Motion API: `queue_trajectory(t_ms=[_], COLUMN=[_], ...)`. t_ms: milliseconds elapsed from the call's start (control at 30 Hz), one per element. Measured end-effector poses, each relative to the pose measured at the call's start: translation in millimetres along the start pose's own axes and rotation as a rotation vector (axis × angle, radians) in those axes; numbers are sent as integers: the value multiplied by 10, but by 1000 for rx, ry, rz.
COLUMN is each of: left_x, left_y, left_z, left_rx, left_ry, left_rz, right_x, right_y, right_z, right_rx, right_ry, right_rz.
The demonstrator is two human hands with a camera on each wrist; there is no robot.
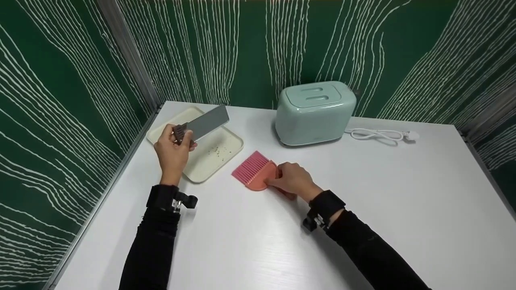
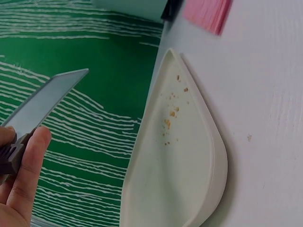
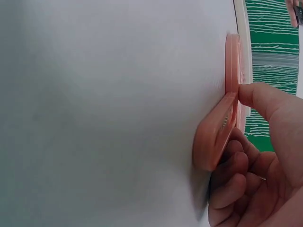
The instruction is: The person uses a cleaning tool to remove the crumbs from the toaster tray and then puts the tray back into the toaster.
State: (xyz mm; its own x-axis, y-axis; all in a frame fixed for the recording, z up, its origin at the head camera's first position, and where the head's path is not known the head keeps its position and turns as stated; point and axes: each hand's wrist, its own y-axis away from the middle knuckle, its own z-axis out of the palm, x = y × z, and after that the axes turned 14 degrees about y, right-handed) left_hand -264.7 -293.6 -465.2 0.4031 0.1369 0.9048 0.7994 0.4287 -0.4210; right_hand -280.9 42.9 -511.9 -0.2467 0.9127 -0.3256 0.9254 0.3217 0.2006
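Note:
My left hand (image 1: 172, 152) holds a flat grey crumb tray (image 1: 209, 121) by its short dark brown grip, raised and tilted above a cream tray (image 1: 197, 171). In the left wrist view, the thumb and a finger pinch that grip. Small yellow-brown crumbs (image 2: 171, 113) lie scattered on the cream tray. With my right hand (image 1: 297, 179) I grip a coral brush (image 1: 258, 179) with pink bristles, low at the white table. In the right wrist view, the thumb presses on one face and the other fingers curl behind; part of the brush is hidden there.
A mint-green toaster (image 1: 316, 117) stands at the back of the white table (image 1: 250, 241). Its white cord (image 1: 375, 134) lies looped with a plug to the right. Green panels with white lines (image 1: 250, 52) rise along the back and sides.

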Motion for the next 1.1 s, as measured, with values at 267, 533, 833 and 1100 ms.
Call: queue_trajectory(t_ms=[267,533,833,1100], left_x=[234,38,-33,-28], left_y=[74,3,-24,-27], left_z=[45,31,27,45], left_rx=[-2,23,20,29], left_ry=[30,56,97,117], left_rz=[-41,-62,-76,-116], right_x=[-34,-4,26,49], right_y=[36,42,22,27], right_z=[1,-46,-192,-353], right_rx=[-13,22,59,127], right_ry=[-5,-31,-30,-69], right_rz=[-6,-27,-34,-28])
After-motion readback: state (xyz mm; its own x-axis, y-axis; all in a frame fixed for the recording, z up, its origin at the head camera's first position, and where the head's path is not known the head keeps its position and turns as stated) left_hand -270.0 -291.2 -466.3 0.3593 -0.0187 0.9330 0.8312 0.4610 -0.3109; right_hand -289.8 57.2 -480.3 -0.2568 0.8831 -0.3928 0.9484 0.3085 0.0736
